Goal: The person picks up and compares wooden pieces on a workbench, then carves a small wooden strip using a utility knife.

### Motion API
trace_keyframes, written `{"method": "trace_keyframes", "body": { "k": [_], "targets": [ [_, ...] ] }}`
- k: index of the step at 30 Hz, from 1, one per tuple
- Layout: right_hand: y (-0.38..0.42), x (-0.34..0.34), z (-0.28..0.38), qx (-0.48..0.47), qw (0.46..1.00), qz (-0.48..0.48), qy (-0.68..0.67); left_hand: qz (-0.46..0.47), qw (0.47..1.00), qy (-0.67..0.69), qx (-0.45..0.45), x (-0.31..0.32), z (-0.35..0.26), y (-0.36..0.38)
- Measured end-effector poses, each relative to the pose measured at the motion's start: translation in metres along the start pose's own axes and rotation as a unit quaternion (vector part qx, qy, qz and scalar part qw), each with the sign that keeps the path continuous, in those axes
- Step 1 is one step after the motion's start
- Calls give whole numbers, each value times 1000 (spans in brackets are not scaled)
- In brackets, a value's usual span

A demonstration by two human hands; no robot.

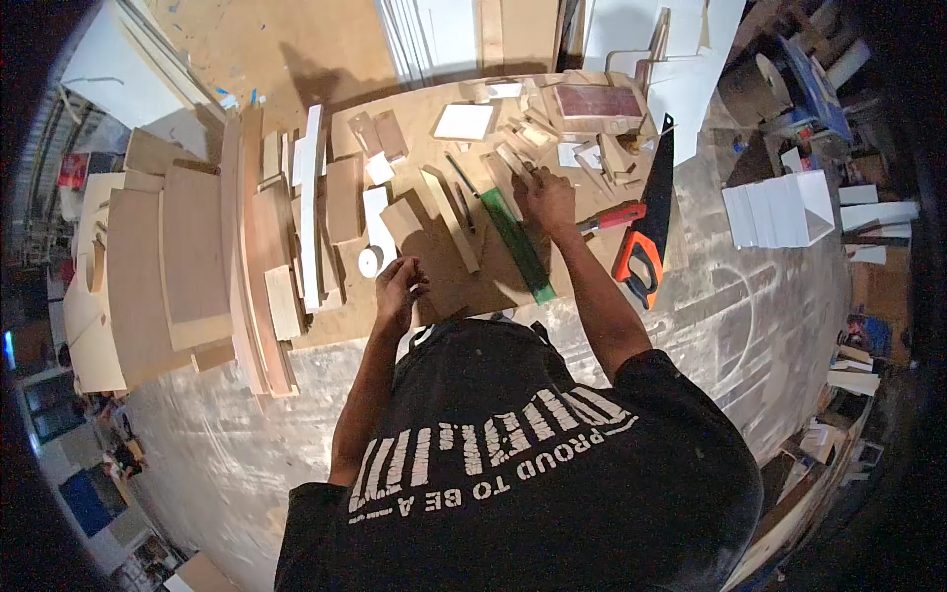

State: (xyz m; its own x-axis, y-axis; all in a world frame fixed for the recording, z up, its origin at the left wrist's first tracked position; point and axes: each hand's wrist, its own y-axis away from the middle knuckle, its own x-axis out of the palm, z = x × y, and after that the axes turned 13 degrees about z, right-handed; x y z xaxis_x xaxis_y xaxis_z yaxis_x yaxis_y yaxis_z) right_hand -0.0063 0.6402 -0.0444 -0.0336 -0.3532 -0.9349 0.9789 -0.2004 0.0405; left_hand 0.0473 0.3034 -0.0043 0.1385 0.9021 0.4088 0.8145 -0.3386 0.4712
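My right hand (pixel 550 201) is closed at the end of a small wooden strip (pixel 512 162), among wood offcuts on the worktable. Just below it lies a green strip (pixel 517 245), with a dark thin pencil-like tool (pixel 465 204) to its left. My left hand (pixel 399 286) hovers over the table's near edge, fingers loosely curled and apart, with nothing seen in them. Beside it are a brown wooden board (pixel 402 223) and a white roll of tape (pixel 370 261). A pale wooden strip (pixel 451 219) lies between my hands.
To the right lie a red-handled cutter (pixel 614 217) and a hand saw (pixel 646 254) with an orange handle. Long boards (pixel 247 247) and a white strip (pixel 314 207) line the left side. A white box (pixel 779 210) stands on the floor at right.
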Motion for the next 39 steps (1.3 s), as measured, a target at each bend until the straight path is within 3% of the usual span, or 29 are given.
{"method": "trace_keyframes", "body": {
  "k": [3,7,10,12,13,16,19,20,23,26,29,32,38,39],
  "targets": [
    [2,12,-22,-19,965,-67,-254,69,997,-38,-20,-4,13,-17],
    [7,25,-57,27,921,-16,-387,122,972,-188,-75,14,23,-58],
    [15,18,-68,56,882,20,-468,138,939,-315,19,55,28,-96],
    [34,-2,-54,84,849,38,-520,108,863,-487,79,80,35,-127],
    [40,-3,-55,79,856,43,-510,89,813,-566,109,92,39,-141],
    [52,-7,-55,65,871,59,-483,48,820,-568,58,126,49,-168],
    [56,-1,-60,49,849,42,-524,10,816,-576,36,161,44,-173],
    [61,-7,-60,83,840,62,-532,21,801,-596,-47,172,32,-169],
    [64,-15,-68,80,847,77,-519,-3,812,-583,-21,172,49,-181],
    [65,-24,-74,80,842,95,-525,1,816,-576,-37,168,47,-181],
    [58,-26,-78,67,836,85,-538,-54,826,-557,-63,188,22,-156],
    [49,-19,-83,41,798,92,-594,-33,800,-597,-37,166,49,-181],
    [33,-17,-80,59,783,137,-604,-47,774,-631,-35,170,46,-174],
    [31,-16,-80,54,781,143,-606,9,715,-699,5,168,44,-169]
  ]
}}
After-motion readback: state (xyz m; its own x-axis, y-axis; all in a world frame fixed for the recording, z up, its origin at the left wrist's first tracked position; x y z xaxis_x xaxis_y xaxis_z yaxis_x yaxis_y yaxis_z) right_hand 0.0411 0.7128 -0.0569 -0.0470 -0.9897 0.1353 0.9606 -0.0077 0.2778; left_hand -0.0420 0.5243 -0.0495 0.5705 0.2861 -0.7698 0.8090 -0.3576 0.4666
